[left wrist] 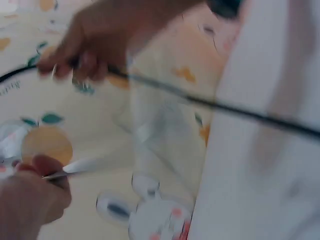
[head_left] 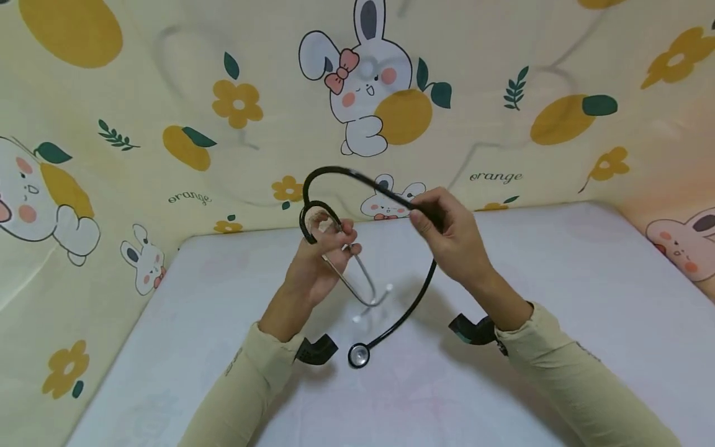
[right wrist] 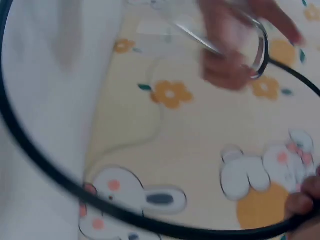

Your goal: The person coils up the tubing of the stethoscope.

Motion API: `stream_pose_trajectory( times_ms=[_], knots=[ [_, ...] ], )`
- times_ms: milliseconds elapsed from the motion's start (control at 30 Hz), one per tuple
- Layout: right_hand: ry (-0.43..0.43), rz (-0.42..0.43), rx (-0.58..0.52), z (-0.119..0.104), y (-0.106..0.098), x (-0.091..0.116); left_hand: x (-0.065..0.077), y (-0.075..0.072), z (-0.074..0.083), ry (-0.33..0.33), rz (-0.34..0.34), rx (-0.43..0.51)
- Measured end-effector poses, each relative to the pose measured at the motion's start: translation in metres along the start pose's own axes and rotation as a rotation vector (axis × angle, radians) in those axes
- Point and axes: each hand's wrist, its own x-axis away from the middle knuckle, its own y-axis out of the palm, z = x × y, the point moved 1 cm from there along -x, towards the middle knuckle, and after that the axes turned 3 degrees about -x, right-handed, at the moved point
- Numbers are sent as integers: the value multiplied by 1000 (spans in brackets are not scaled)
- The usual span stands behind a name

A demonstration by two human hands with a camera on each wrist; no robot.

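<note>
A stethoscope with black tubing (head_left: 335,169) and metal ear tubes (head_left: 347,284) is held up over the white table. My left hand (head_left: 318,261) grips it by the metal ear tubes, just below the fork of the tubing. The pale eartips (head_left: 389,288) hang below that hand, toward the middle. Farther right, my right hand (head_left: 447,233) pinches the black tubing between thumb and fingers. From there the tubing drops in a curve to the round chestpiece (head_left: 359,356), low over the table's near middle. In the right wrist view, the left hand (right wrist: 227,55) is blurred beside the Y-fork.
The white tabletop (head_left: 223,298) stretches under both arms. Behind it stands a cream cloth (head_left: 268,62) printed with rabbits, oranges and flowers. A black device (head_left: 317,349) juts from the left cuff, and another (head_left: 472,329) from the right cuff.
</note>
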Motion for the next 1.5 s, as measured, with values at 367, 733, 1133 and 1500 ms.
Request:
stream_pose_trajectory(
  times_ms=[367,733,1133,1500],
  knots=[
    [19,622,-367,-7,-87,-25,-7,-31,-10,-52,14,-1488],
    [-181,137,39,-20,-85,-20,1,-20,-8,330,-148,-1945],
    [54,-194,424,3,-30,-12,12,17,-19,449,-625,-1739],
    [171,-356,330,13,-16,-6,15,34,-12,804,-356,-1565]
  ],
)
